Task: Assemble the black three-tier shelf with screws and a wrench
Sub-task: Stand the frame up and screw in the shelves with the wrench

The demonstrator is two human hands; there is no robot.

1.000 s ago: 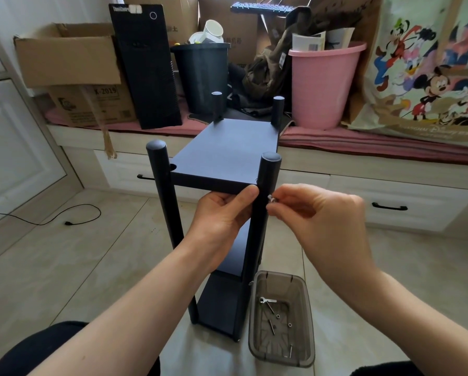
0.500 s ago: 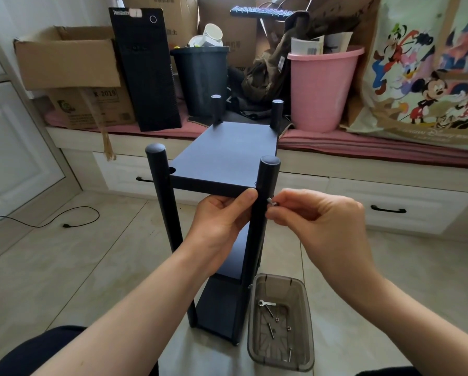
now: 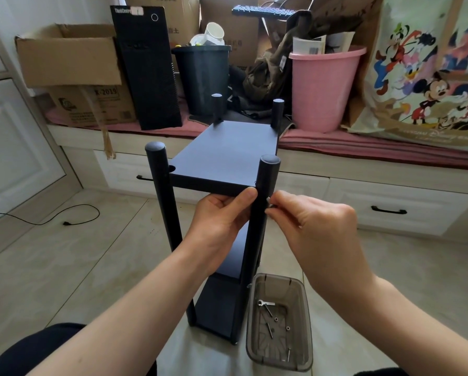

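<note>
The black three-tier shelf (image 3: 227,153) stands upright on the tiled floor in front of me, its four round posts rising above the top board. My left hand (image 3: 222,221) grips the front edge of the top board beside the near right post (image 3: 262,207), thumb on the edge. My right hand (image 3: 308,221) pinches a small silver screw (image 3: 268,200) against the right side of that post, just below the top board. A small wrench (image 3: 265,303) and several loose screws lie in a smoky clear plastic tray (image 3: 303,299) on the floor to the shelf's right.
Behind the shelf runs a low window seat with drawers (image 3: 390,210), loaded with cardboard boxes (image 3: 70,61), a black computer tower (image 3: 146,69), a dark bin (image 3: 203,77), a pink bucket (image 3: 325,88) and a cartoon-print bag (image 3: 428,77). A black cable (image 3: 64,217) lies on the floor at left.
My right hand has moved left, bringing the screw from just off the post up against its side. My left hand keeps its grip on the top board.
</note>
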